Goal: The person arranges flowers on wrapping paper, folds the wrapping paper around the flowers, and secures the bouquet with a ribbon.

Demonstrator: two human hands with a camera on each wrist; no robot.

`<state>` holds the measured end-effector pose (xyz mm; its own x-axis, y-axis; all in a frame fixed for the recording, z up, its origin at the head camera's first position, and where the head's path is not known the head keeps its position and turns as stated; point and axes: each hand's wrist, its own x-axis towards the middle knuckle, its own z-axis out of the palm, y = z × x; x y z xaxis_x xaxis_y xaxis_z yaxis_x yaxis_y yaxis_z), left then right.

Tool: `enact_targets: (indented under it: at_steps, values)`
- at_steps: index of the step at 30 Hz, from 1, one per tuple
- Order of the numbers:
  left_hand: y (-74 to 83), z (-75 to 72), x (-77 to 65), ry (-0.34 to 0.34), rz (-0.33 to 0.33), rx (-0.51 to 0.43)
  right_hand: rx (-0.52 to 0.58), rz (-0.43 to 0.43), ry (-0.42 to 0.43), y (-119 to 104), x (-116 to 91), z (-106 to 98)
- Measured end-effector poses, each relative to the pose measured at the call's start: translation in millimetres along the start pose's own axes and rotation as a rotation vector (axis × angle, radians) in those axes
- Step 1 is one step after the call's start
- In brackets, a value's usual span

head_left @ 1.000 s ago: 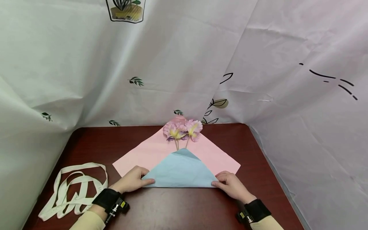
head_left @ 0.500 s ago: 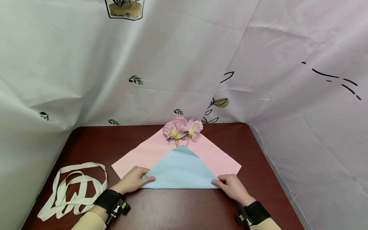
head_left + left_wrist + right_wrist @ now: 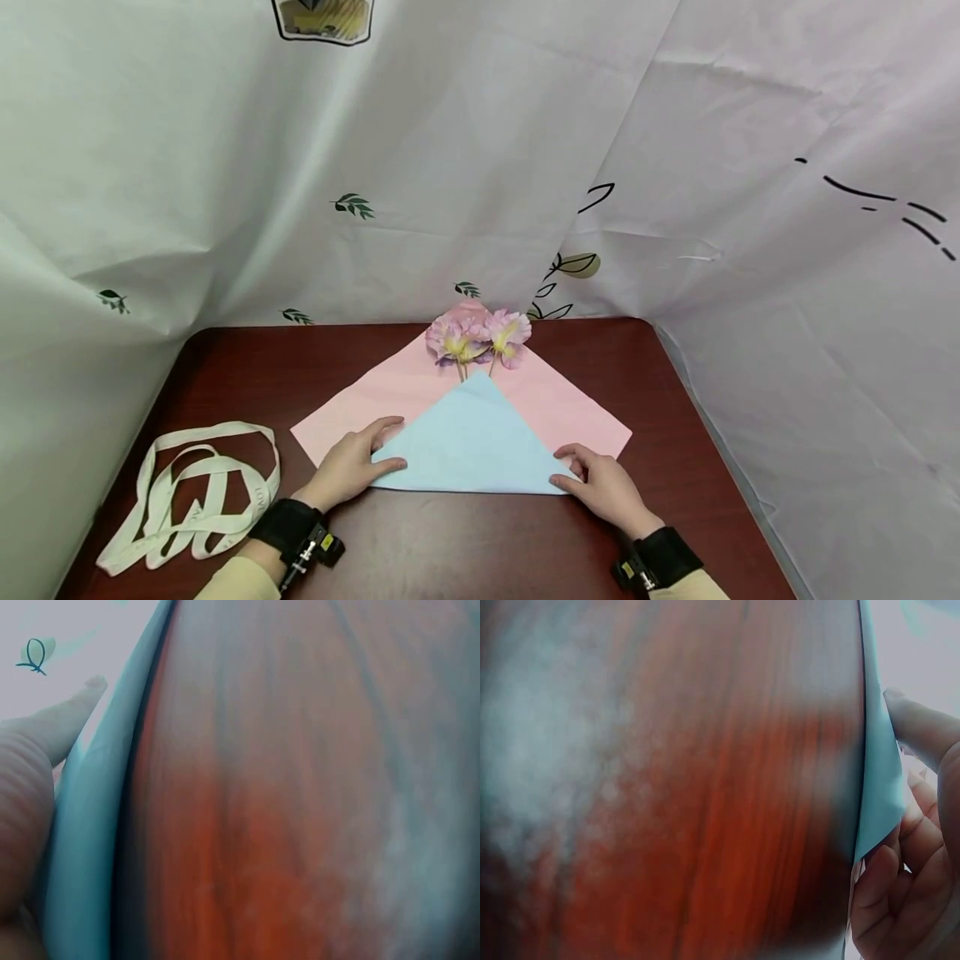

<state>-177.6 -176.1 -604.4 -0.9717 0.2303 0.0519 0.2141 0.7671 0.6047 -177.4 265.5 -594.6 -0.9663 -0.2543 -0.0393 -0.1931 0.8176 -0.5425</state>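
Note:
A sheet of wrapping paper lies on the table, with a pink part (image 3: 577,408) spread behind and a light blue triangular flap (image 3: 472,442) folded up in front. Pink-purple flowers (image 3: 480,337) rest on the pink part; the flap hides their lower stems. My left hand (image 3: 348,468) holds the flap's left corner, thumb on the blue surface and index finger stretched over the pink. At the opposite corner my right hand (image 3: 603,492) pinches the blue paper, its thumb on top; the right wrist view shows fingers (image 3: 922,832) curled behind the corner.
A loosely coiled white ribbon (image 3: 213,521) with printed letters lies left of the left hand. The dark red wooden table (image 3: 465,550) has a white patterned cloth (image 3: 420,167) hanging behind and beside it.
The blue flap's tip has moved up over the stems, towards the blossoms. My left index finger has lifted and spread from the thumb. Both hands stay at the flap's corners.

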Motion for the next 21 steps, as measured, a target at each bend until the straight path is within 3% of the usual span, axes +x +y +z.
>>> enact_targets:
  at_steps: [5, 9, 12, 16, 21]
  values:
    - [-0.6, 0.9, -0.9, 0.062, 0.076, 0.141, 0.008, 0.004, -0.004, 1, 2, 1]
    - [-0.5, -0.6, 0.4, 0.119, 0.247, 0.195, 0.011, 0.008, -0.004, 3, 2, 4]
    - [2.4, -2.4, 2.4, 0.12, 0.397, 0.186, 0.018, 0.014, -0.01, 4, 3, 4]
    - [13.9, -2.3, 3.1, 0.029, 0.543, 0.195, 0.025, 0.018, -0.022, 4, 3, 4]
    - [36.4, 4.8, 0.2, -0.15, 0.636, 0.264, 0.011, 0.007, -0.03, 3, 3, 4]
